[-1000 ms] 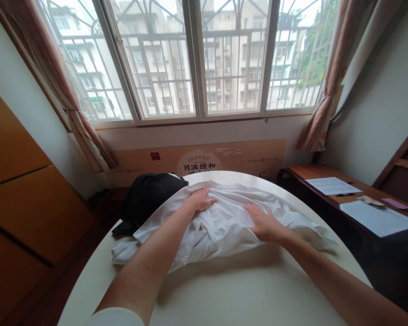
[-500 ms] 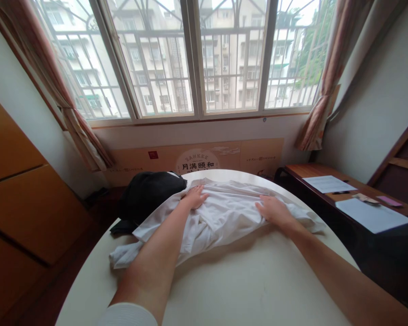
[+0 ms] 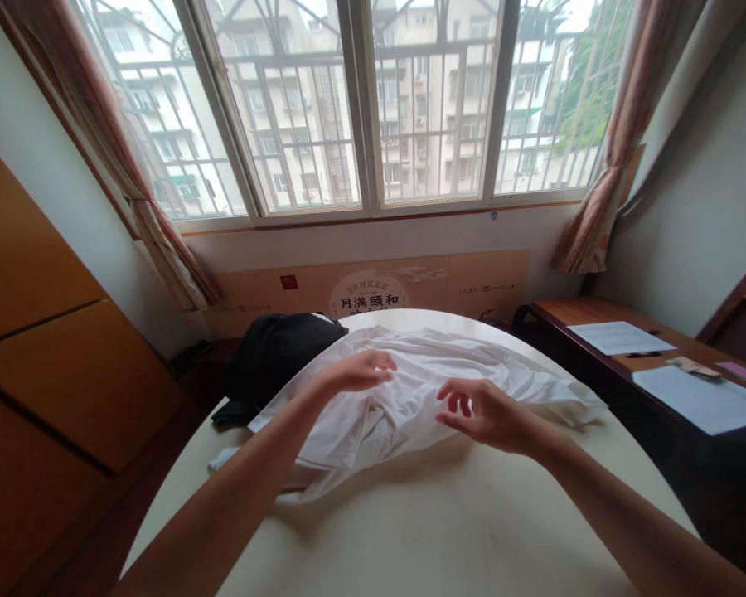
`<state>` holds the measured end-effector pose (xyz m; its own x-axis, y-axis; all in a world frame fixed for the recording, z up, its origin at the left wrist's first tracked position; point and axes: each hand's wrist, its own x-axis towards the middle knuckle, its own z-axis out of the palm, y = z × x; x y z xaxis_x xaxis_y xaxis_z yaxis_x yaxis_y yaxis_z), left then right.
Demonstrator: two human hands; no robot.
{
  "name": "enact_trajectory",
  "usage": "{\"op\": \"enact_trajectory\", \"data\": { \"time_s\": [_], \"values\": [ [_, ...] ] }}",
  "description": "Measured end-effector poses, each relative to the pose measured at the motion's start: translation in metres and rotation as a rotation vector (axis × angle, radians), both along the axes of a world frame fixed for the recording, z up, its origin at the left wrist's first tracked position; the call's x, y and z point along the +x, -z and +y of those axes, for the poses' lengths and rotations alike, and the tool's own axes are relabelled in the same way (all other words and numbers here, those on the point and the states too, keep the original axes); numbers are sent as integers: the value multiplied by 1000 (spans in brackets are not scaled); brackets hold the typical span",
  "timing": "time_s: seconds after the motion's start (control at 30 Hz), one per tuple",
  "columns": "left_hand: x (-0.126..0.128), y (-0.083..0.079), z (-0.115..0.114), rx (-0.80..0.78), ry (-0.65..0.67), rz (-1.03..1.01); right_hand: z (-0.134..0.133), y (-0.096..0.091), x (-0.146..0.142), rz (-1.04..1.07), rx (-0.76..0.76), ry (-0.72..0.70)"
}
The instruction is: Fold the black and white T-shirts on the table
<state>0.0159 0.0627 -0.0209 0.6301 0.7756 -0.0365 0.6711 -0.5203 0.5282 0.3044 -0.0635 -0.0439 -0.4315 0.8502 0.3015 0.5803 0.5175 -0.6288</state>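
A white garment (image 3: 404,414), perhaps a shirt, lies spread and wrinkled across the far half of a round white table (image 3: 410,539). Over its left middle part hovers my left hand (image 3: 366,370), fingers loosely curved and holding nothing. My right hand (image 3: 481,413) is above the garment's near edge, right of the middle, its fingers bent but apart and empty. Both hands look lifted off the cloth. The garment's left end is partly hidden behind my left forearm.
A black cloth bundle (image 3: 277,352) sits at the table's far left edge, against the garment. Right of the table stands a wooden desk (image 3: 565,315) with papers (image 3: 699,398) and a pen (image 3: 643,355). Wooden cabinets (image 3: 37,365) are on the left, and a barred window is ahead.
Both hands have risen from lying flat on the garment. My right hand has come inward and nearer to me, its fingers now curled. My left hand has shifted slightly right. The view has turned slightly.
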Motion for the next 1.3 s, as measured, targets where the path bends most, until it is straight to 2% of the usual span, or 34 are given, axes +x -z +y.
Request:
{"op": "enact_trajectory", "data": {
  "time_s": [0.07,0.1,0.17,0.3,0.37,0.43,0.5,0.6,0.7,0.77,0.83,0.9,0.93,1.0,1.03,1.1,1.13,1.2,1.23,1.3],
  "values": [
    [-5,-11,-34,-126,145,75,-6,4,-11,-58,7,-101],
    [-8,-14,-48,-159,169,105,-6,8,-15,-96,23,-125],
    [-15,-19,-65,-137,115,146,-4,16,-23,-167,61,-119],
    [-31,-26,-66,-26,-44,19,6,27,-31,-241,159,-43],
    [-41,-31,-61,1,-121,-136,11,28,-29,-191,164,-12],
    [-52,-38,-58,17,-227,-286,15,26,-22,-55,121,44],
    [-61,-43,-56,60,-341,-405,18,23,-12,134,95,138],
    [-71,-45,-52,186,-499,-507,24,16,6,403,145,312],
    [-74,-39,-46,259,-642,-451,31,13,25,547,185,495],
    [-71,-33,-45,298,-724,-321,38,16,35,531,132,644],
    [-61,-29,-51,387,-753,-177,44,23,42,428,72,789],
    [-46,-28,-65,531,-691,-69,47,27,43,281,152,886],
    [-37,-28,-74,592,-607,-28,46,27,41,221,244,902],
    [-20,-28,-92,615,-329,37,39,24,34,167,398,838],
    [-12,-26,-100,571,-166,68,34,22,28,164,404,745],
    [1,-19,-112,448,106,137,21,17,13,141,290,447],
    [6,-14,-116,397,183,172,14,15,5,103,226,271],
    [11,-4,-118,340,234,211,2,15,-11,-12,183,-25],
    [13,-1,-118,328,233,210,-3,17,-18,-70,206,-107],
    [12,1,-117,320,207,160,-9,20,-30,-172,271,-137]
  ]
}}
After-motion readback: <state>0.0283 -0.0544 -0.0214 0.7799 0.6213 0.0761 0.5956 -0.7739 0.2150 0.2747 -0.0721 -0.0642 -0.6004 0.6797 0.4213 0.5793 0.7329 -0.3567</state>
